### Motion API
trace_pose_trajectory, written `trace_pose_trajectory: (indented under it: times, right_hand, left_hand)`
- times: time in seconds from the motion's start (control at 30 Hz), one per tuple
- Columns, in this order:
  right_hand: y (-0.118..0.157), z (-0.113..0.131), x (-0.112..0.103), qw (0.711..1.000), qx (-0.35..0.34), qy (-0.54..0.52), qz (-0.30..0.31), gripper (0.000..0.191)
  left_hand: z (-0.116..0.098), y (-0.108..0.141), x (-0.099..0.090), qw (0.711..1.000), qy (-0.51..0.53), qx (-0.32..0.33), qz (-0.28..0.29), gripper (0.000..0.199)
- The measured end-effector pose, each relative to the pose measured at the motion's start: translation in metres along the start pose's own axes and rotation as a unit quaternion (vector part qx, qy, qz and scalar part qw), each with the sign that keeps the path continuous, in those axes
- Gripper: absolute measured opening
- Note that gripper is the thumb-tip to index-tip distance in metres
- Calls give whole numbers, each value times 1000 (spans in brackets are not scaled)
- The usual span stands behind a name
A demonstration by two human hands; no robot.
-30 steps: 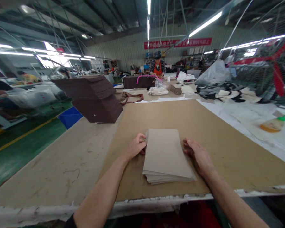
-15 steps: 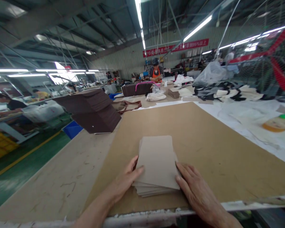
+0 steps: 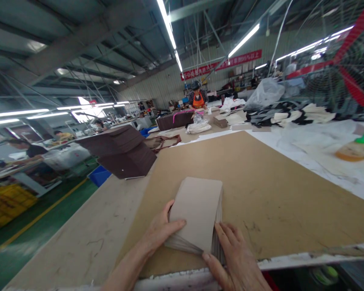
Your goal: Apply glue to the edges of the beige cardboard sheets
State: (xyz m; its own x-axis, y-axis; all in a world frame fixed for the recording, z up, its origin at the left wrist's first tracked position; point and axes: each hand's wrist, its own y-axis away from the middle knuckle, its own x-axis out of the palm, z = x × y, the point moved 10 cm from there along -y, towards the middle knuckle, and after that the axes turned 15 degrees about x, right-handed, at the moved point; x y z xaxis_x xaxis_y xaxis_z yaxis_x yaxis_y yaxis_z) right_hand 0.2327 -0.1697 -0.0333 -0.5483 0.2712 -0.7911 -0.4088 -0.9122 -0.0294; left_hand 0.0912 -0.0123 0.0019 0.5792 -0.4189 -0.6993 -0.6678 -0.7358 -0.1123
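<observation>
A stack of grey-beige rectangular sheets (image 3: 197, 210) lies slightly fanned on a brown board (image 3: 255, 173) near the table's front edge. At the stack's left side, my left hand (image 3: 159, 228) grips it, thumb on the top sheet and the other fingers mostly hidden by the edge. My right hand (image 3: 235, 254) is against the right side and near corner, its thumb at the corner and its fingers along the sheet edges.
Dark brown stacked pieces (image 3: 124, 155) stand at the left table edge. Cloth pieces (image 3: 300, 115), a clear plastic bag (image 3: 265, 95) and a bottle with a green nozzle (image 3: 353, 149) lie right. A person in an orange apron (image 3: 197, 98) is across the table.
The stack has turned clockwise, with its near end shifted left to right. My right hand has moved down and left to its near corner. The view has tilted and shifted.
</observation>
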Motion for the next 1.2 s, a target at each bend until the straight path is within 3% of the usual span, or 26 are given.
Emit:
trace_pose_trajectory:
  times: [0.23,0.37,0.43,0.5,0.57,0.63,0.7,0.77,0.8,0.87,0.97,1.2]
  right_hand:
    - [11,38,46,987,8,87,134,101]
    - [13,54,62,995,-17,35,89,111]
    - [15,64,76,991,-93,16,98,97]
    - [22,76,87,964,-212,13,158,62]
    - [29,80,74,933,-295,-11,205,33]
    - [21,69,33,935,-292,-67,191,22]
    - [6,45,-23,959,-246,-108,94,21]
    - [-5,16,-76,976,-203,-50,-66,21]
    - [-9,5,-90,974,-197,-2,-108,24]
    - [-20,-10,-93,966,-204,100,-123,37]
    - [-35,-21,-79,948,-234,193,-96,48]
    - [-41,-10,-81,911,-330,230,-86,40]
  left_hand:
    - [22,-35,-20,999,-17,34,18,75]
    - [26,-70,-21,995,-2,79,57,66]
    - [23,-89,-15,991,8,109,81,60]
    - [17,-105,-7,985,12,140,98,54]
    - [10,-116,-1,981,10,165,97,48]
    - [6,-120,-2,981,3,179,72,42]
    - [7,-115,-11,984,-6,179,26,41]
    - [12,-101,-24,985,-15,169,-21,45]
    - [16,-92,-29,986,-19,164,-37,48]
    - [22,-75,-34,985,-21,162,-45,52]
    - [23,-57,-30,982,-14,183,-31,53]
    - [25,-55,-20,979,9,201,-29,52]
